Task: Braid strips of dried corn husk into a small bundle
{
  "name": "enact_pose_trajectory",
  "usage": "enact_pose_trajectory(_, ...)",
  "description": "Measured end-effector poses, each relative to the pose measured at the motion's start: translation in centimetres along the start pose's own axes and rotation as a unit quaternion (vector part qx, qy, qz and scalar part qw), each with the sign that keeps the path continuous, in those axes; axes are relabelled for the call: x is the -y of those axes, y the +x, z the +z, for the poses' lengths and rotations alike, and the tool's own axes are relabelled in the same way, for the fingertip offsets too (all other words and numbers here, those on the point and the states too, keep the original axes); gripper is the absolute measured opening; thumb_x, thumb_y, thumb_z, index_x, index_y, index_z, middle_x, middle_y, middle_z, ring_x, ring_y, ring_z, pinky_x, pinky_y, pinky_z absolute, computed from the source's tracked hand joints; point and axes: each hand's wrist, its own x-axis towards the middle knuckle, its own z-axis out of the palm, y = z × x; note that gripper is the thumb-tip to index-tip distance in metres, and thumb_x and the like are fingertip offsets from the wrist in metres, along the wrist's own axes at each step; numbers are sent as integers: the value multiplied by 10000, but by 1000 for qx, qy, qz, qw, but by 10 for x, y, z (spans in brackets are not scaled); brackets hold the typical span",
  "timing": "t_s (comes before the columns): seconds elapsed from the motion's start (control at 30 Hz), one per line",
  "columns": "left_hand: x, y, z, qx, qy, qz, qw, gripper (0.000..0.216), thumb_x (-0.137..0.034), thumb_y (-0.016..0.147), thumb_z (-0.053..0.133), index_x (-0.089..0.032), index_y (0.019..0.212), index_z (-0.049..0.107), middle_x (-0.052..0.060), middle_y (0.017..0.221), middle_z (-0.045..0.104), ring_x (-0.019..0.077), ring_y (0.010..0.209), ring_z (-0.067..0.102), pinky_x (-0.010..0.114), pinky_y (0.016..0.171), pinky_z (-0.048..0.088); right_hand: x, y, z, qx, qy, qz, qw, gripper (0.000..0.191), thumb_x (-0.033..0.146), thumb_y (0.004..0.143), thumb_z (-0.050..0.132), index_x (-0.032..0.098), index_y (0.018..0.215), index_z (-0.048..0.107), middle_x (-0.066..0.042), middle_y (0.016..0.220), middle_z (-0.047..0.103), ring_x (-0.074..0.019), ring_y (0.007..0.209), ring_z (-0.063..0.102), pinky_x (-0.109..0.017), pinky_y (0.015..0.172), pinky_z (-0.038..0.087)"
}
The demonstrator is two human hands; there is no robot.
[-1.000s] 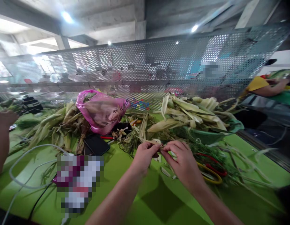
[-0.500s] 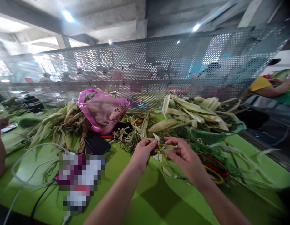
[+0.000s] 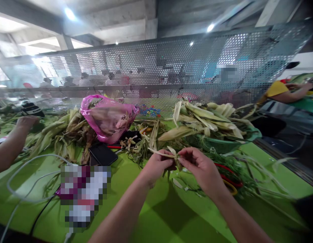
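Note:
Between my two hands is a small bundle of pale corn husk strips [image 3: 176,156], joined or crossed at its middle. My left hand [image 3: 156,166] is closed around its left and lower part, and a long strip sticks out leftward above the fingers. Thumb and fingertips of my right hand [image 3: 200,166] pinch the bundle from the right. Part of it is hidden behind my left fingers. Small white husk scraps [image 3: 177,183] lie on the green table [image 3: 136,216] beneath. Right of my right hand are scissors with red and yellow handles [image 3: 231,173], partly covered.
A green basket [image 3: 219,144] heaped with corn husks [image 3: 204,116] stands at the back right. Behind my left hand are a pink plastic bag [image 3: 108,118] and a black phone [image 3: 103,155]. White cables [image 3: 13,173] curve across the left. A co-worker's arm [image 3: 13,145] reaches in there.
My right fingertips have closed in on the husk bundle's middle, and a long strip now points left over my left hand. At far left the co-worker's arm has reached farther over the table.

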Motion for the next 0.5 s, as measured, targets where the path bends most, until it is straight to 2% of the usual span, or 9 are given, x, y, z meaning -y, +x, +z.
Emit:
enact_pose_trajectory(0.17, 2, -1, 0, 12, 25, 15, 1000, 125, -195, 676, 621, -165, 741, 520, -31, 637, 491, 65, 535, 416, 215, 535, 311, 1, -1, 0, -4, -24, -9, 1000, 190, 369, 786, 667, 218, 883, 606, -17, 756, 638, -189, 699, 595, -327, 675, 483)
enact_pose_trajectory(0.27, 1, -2, 0, 24, 16, -4, 1000, 128, -226, 701, 613, -171, 756, 512, -48, 612, 435, 58, 511, 339, 218, 509, 232, 3, -2, -1, -3, -39, -22, 999, 152, 345, 810, 643, 224, 894, 606, -13, 765, 634, -186, 705, 588, -318, 681, 474)
enact_pose_trajectory(0.4, -1, -3, 1, 13, 44, -2, 999, 218, -325, 713, 670, -165, 810, 557, -47, 626, 443, 66, 531, 329, 230, 534, 232, 6, -3, -2, 2, -60, -37, 998, 115, 323, 832, 624, 230, 899, 612, -9, 784, 627, -180, 724, 577, -305, 693, 465)
enact_pose_trajectory(0.5, -3, -3, 3, 4, 76, 22, 997, 247, -372, 714, 690, -157, 757, 575, -45, 618, 451, 69, 547, 329, 235, 566, 256, 5, -4, -2, 3, -74, -46, 996, 101, 312, 845, 614, 237, 912, 611, -7, 806, 626, -177, 746, 570, -300, 710, 458)
